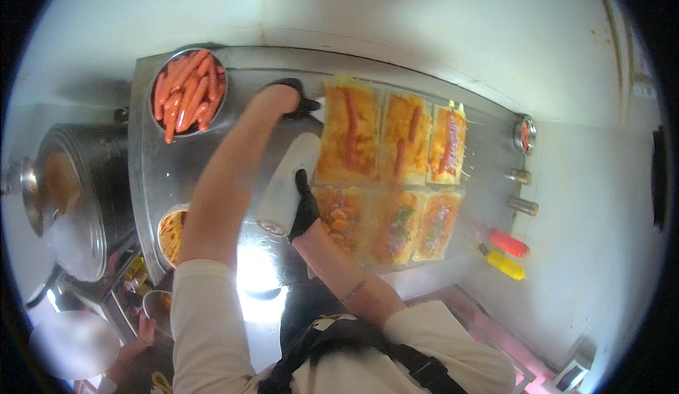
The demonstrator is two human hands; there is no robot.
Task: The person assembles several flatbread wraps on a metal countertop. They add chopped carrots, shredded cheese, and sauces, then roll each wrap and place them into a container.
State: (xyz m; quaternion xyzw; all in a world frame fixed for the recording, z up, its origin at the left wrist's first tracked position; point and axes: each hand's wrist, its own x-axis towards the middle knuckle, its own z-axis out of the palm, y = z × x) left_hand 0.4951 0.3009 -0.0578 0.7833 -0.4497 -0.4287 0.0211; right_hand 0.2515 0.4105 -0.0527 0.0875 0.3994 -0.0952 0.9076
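My right hand point(306, 205), black-gloved, grips the side and lower end of a fat white paper-wrapped roll point(284, 187). The roll lies slanted on a stainless steel counter point(350, 70). Further from me, my left hand point(294, 102), also black-gloved, reaches to a white edge point(320, 112) that looks like paper; whether it grips this edge is unclear. Just right of both hands, two rows of sauced flatbreads lie on the counter. A far one point(337, 129) bears a long sausage point(351, 129). A near one point(339, 219) carries orange chunks, and its neighbour point(400, 224) has chopped onion and greens.
A steel bowl heaped with sausages point(188, 94) stands far left. A tub of orange-brown food point(172, 237) is at the near left, beside a large dark pot point(90, 192). Red point(509, 243) and yellow point(506, 265) squeeze bottles lie right. A co-worker's hand point(146, 330) holds a bowl point(157, 306).
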